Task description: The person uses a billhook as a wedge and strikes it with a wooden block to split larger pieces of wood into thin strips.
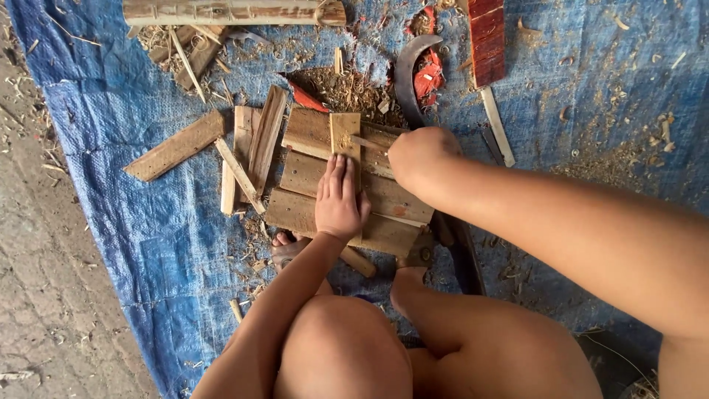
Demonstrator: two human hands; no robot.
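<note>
Overhead view of a blue tarp (125,111) strewn with shavings. From left: a loose plank (175,146) lies apart from a cluster of slats (251,151). At centre, stacked boards (325,188) carry a small upright block (345,137). The left hand (338,196) lies flat, fingers extended, pressing the block's lower end. The right hand (421,157) is fisted around a thin tool (367,142) touching the block. A curved blade (408,74) and a red plank (487,41) lie beyond.

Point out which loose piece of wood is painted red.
The red plank at the top edge, right of the curved blade. Every other piece, including the small board under the left hand, is bare wood.
</note>
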